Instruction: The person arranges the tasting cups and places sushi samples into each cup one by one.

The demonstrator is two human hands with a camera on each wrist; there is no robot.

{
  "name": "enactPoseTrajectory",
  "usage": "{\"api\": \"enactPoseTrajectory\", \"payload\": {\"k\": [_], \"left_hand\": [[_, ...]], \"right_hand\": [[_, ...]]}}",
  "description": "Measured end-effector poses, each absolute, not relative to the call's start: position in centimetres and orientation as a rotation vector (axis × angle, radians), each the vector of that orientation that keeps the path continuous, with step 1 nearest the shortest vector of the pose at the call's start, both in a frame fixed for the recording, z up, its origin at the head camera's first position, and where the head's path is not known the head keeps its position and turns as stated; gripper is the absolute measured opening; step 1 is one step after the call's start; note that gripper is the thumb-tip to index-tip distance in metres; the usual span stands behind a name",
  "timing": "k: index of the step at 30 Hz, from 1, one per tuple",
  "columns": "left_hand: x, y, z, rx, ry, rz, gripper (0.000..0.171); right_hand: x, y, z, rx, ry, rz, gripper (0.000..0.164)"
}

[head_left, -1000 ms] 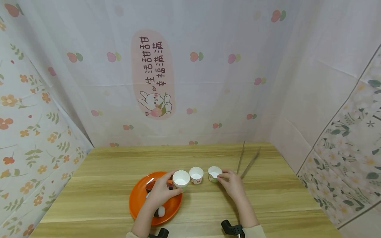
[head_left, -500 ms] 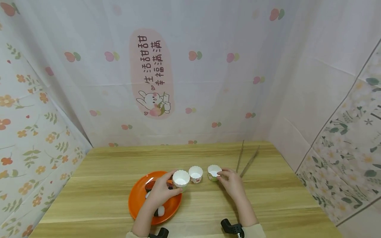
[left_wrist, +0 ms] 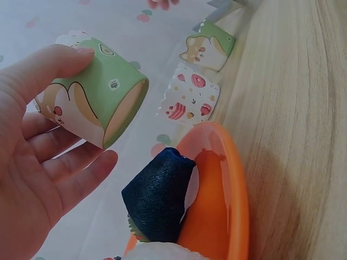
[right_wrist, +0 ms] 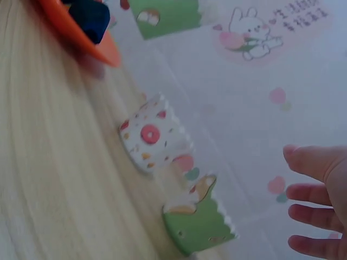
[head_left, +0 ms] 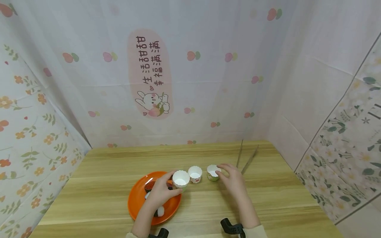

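Observation:
My left hand grips a green paper baking cup printed with a dog, thumb on one side and fingers on the other. It holds the cup off the table, over the right edge of an orange plate. On the plate lie sushi pieces, one topped with orange-red roe, partly hidden by the hand. A white baking cup with a doughnut print stands on the table. To its right stands another green baking cup. Just above and right of that cup, my right hand holds nothing, fingers spread apart.
Two thin sticks, apparently chopsticks, lie behind my right hand on the wooden table. A printed curtain hangs along the table's back edge, with patterned cloths at both sides.
My right hand has let go of the right green baking cup, and its fingers have lifted off the rim. The left hand keeps its grip on the other green cup.

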State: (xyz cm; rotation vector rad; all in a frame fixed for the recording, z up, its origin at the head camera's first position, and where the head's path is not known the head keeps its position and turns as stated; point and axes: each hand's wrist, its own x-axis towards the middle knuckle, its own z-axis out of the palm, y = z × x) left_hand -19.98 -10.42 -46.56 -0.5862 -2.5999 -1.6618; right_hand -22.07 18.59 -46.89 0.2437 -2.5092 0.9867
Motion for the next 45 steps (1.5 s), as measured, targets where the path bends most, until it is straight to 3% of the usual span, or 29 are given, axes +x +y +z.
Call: {"api": "enactPoseTrajectory", "payload": {"k": [7, 15, 30, 45], "left_hand": [[-20.0, -10.4, -46.6, -0.581, -2.613, -1.666, 0.067], [-19.9, -10.2, -46.6, -0.605, -2.597, -1.635, 0.066], [-19.7, -10.1, -46.6, -0.642, -2.628, -1.668, 0.063], [-19.8, -10.0, -46.6, -0.659, -2.611, -1.676, 0.063]], "right_hand": [[-20.4, 16.1, -44.8, 0.415, -2.437, 0.953, 0.022], [-19.2, 13.1, -44.3, 0.651, -2.434, 0.936, 0.030], [-18.7, 11.4, -44.9, 0.778, -2.516, 0.909, 0.030], [-18.7, 11.1, -45.0, 0.802, -2.551, 0.802, 0.017]]}}
